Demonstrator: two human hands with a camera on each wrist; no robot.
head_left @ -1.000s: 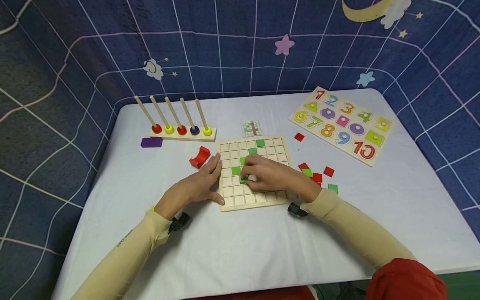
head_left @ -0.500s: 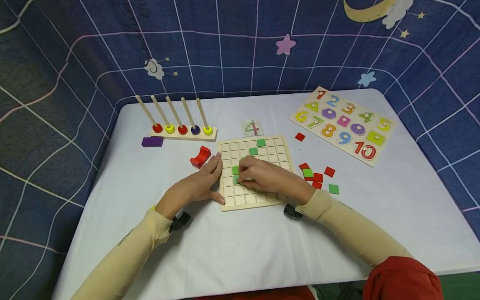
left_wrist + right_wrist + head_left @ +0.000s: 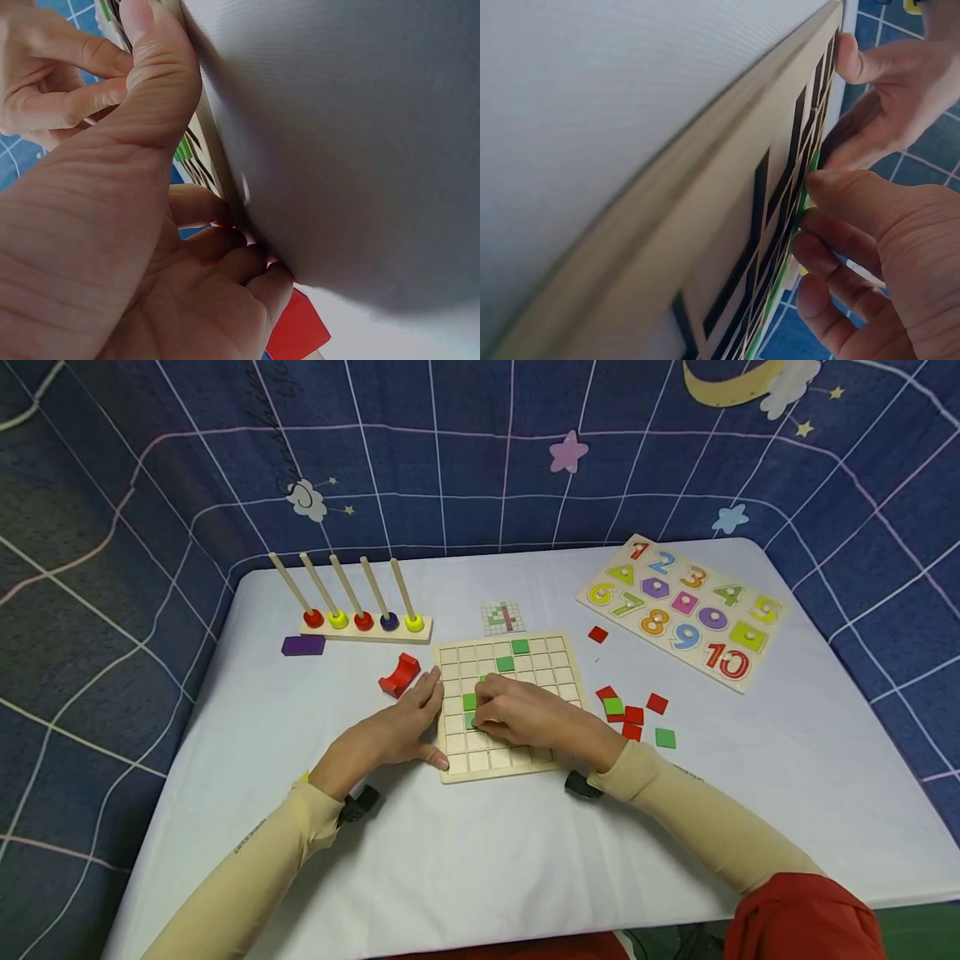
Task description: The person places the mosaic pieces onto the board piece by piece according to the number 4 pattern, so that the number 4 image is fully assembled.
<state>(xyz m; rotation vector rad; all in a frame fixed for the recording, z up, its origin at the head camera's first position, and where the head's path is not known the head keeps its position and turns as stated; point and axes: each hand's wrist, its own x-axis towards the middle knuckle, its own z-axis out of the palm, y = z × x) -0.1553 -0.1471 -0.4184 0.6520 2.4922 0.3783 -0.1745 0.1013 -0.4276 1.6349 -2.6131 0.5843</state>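
A square wooden grid board [image 3: 491, 763] lies on the white table with several green tiles on it, stepping diagonally. My left hand [image 3: 397, 722] rests along its left edge, fingers extended, thumb at the near-left corner. In the left wrist view the left thumb [image 3: 165, 82] and fingertips lie against the board's side. My right hand [image 3: 525, 710] reaches over the grid, its bent fingers and thumb pinching a green tile [image 3: 469, 720] near the left side. The right wrist view has the right thumb [image 3: 847, 191] tip on this tile's edge, fingers close beside it.
Loose red tiles [image 3: 657, 703] and a green tile [image 3: 665, 737] lie right of the board. Behind it is a small pattern card [image 3: 502, 617]. A peg stand [image 3: 367, 631], purple block [image 3: 303, 646] and red arched block [image 3: 400, 675] stand left; a number puzzle [image 3: 675, 610] lies back right.
My right hand has moved left by about one cell with the green tile, which was tilted in the fingers and now sits in a cell below another green tile. The left hand stays put.
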